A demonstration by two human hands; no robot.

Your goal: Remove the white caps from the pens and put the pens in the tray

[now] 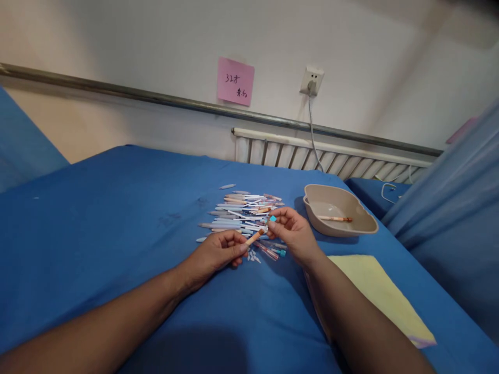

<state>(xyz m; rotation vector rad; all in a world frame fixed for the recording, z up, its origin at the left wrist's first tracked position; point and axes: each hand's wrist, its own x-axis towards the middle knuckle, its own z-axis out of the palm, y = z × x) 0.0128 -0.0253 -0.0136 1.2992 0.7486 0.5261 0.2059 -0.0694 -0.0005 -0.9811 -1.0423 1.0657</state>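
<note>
My left hand (218, 253) is closed around the lower end of an orange pen (255, 237), which slants up to the right. My right hand (293, 231) pinches a small teal cap (273, 219) at the pen's upper tip. Both hands hover just in front of a pile of several pens and pen parts (241, 213) lying on the blue cloth (117, 228). A few tiny white pieces (253, 256) lie under the hands.
A beige tray (351, 224) at the right holds one orange pen (334, 218). A yellow cloth (384, 296) lies by my right forearm. Behind stand a radiator (323, 158), a wall socket (312, 80) and a pink note (235, 81).
</note>
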